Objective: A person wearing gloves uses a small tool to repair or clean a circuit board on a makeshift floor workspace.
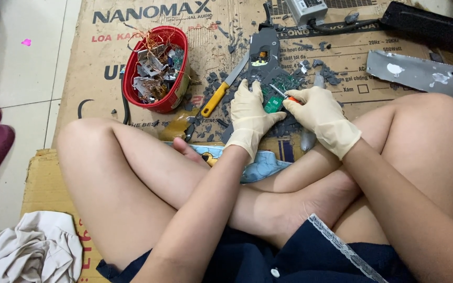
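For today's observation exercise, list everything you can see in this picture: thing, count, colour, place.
circuit board: one, green, between both hands
screwdriver: one, orange-handled, in right hand
knife: one, yellow handle, left of the hands
tub: one, red, full of wire and metal scrap, upper left
metal panel: one, grey, upper right
cardboard: brown sheet, under everything
cloth: one, white, lower left
left hand: cream glove, on the board
right hand: cream glove, gripping the screwdriver
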